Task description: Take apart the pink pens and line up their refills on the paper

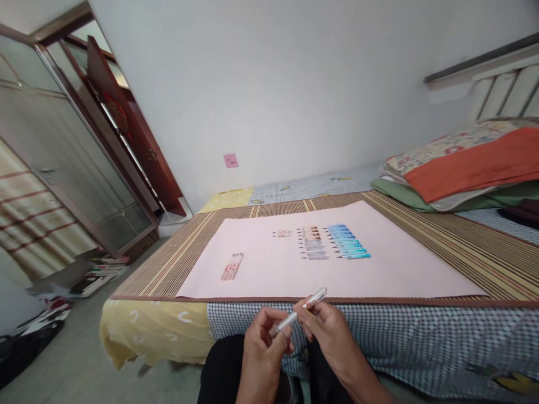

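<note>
Between my two hands, in front of the bed's edge, is a whitish pen (290, 319) with a clear, rounded far end, slanting up to the right. My left hand (265, 342) pinches its lower end. Around its upper part the fingers of my right hand (326, 325) are closed. On the pink sheet (269, 280) beyond lie rows of pens: blue and turquoise pens (348, 242) at the right, brown and grey pens (312, 242) beside them, a few pale pens (283, 233) further left. A bundle of clear pens with red marks (232, 267) lies nearest the left.
A striped mat (155, 269) covers the bed beneath the sheet. Folded bedding (467, 163) is piled at the back right. A pink note (231, 161) is stuck on the wall, and a door (130, 123) stands at the left.
</note>
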The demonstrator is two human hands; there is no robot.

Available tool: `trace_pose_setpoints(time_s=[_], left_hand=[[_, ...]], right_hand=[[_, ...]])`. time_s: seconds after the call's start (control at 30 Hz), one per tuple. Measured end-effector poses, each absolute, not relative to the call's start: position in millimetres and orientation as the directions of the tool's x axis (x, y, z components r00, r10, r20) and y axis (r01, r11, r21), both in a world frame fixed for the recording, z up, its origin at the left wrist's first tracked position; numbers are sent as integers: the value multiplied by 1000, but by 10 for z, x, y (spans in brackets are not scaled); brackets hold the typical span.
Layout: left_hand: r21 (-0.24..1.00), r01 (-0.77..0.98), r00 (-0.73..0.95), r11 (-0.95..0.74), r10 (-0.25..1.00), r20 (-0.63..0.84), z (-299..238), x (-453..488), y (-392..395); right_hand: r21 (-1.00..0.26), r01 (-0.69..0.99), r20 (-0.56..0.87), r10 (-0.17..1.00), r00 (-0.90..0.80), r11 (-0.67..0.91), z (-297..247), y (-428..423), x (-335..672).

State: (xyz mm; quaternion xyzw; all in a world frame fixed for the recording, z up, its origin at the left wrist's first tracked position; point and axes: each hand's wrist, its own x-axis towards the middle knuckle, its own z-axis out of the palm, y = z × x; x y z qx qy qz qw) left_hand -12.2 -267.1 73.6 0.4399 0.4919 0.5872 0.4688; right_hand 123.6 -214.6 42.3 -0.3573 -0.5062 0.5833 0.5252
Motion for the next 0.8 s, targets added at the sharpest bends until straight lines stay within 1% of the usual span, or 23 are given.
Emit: trace_pose_setpoints(time_s=[0.03, 0.1, 0.17, 0.2, 0.23, 0.3, 0.37, 0.4, 0.5, 0.6, 0.67, 0.73, 0.8], left_hand=[[993, -106, -175, -49, 984, 30, 733, -108, -2675], [992, -118, -152, 48, 986, -66, 719, -93, -2678], [976, -173, -103, 133, 983, -152, 704, -97, -2669], [969, -203, -92, 144, 982, -165, 699, -103, -2660], [966, -226, -97, 128, 983, -153, 695, -110, -2649], [970, -238, -153, 43, 985, -81, 692, -118, -2633], [979, -204, -190, -22, 982, -17, 694, -112, -2631], [982, -188, -188, -26, 982, -10, 696, -104, -2635], [980, -194, -136, 53, 987, -81, 703, -71, -2650], [960, -262, -110, 99, 985, -131, 718, -52, -2648], [956, -288, -136, 58, 986, -100, 728, -53, -2639], [961, -277, -171, 4, 984, -53, 734, -59, -2630], [966, -259, -181, -4, 982, -44, 730, -62, -2622]], right_hand=[[-966, -249, 119, 973, -199, 67, 458, -2153, 1248], [-965, -251, 134, 968, -214, 79, 527, -2166, 1275], [-962, -260, 144, 965, -218, 85, 568, -2169, 1298], [-961, -266, 141, 967, -213, 82, 572, -2166, 1307], [-959, -271, 136, 970, -203, 78, 565, -2161, 1314], [-959, -274, 122, 975, -185, 68, 535, -2150, 1322], [-963, -262, 116, 977, -180, 66, 508, -2146, 1327], [-965, -254, 118, 977, -180, 69, 504, -2146, 1331], [-965, -248, 133, 974, -182, 85, 529, -2151, 1342], [-962, -255, 141, 975, -171, 94, 572, -2147, 1347], [-962, -255, 138, 978, -157, 95, 588, -2139, 1345], [-961, -257, 143, 979, -146, 102, 596, -2133, 1341], [-960, -256, 153, 977, -151, 111, 603, -2133, 1338]])
